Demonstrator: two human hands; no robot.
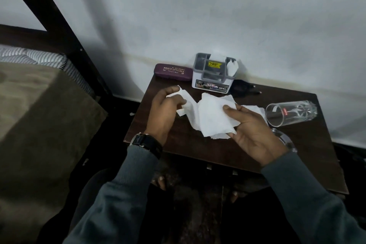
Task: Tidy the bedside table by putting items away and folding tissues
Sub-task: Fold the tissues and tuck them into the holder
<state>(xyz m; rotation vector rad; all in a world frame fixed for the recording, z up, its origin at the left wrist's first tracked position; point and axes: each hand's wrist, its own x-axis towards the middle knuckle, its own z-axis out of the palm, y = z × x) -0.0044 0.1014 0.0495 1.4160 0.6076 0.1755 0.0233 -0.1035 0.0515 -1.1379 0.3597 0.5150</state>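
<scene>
1. Filling the far left: a bed [29,115] under an olive-brown blanket, with a striped mattress edge [39,57] at its head and a dark bed frame [65,31] slanting up beside it.
2. Behind everything, a white wall [217,16], scuffed and shadowed, meeting the back edge of a dark wooden bedside table [188,144].
3. Over the table's left part, the left hand [163,111], black watch [147,142] on the wrist, fingers curled, pinching the left end of a white tissue [212,117] between thumb and fingertips.
4. At the back left corner, against the wall, a maroon glasses case [173,71] lettered PRINCE OPTICALS, just beside a white-and-grey organiser [213,77] with 1 white paper tuft [232,67] poking from its right compartment.
5. In the middle, the tissue itself, crumpled and partly opened, stretched between the 2 hands low over the tabletop; resting on it or lifted, cannot tell.
6. Right of centre, the right hand [255,132], thumb on top of the tissue, fingers curled under its right edge, gripping it.
7. Behind that hand, a black charger plug [244,88] just right of the organiser.
8. At the right, a clear drinking glass [290,113] on its side, mouth toward the hands, and a second clear glass object [285,140] partly hidden under the right wrist.
</scene>
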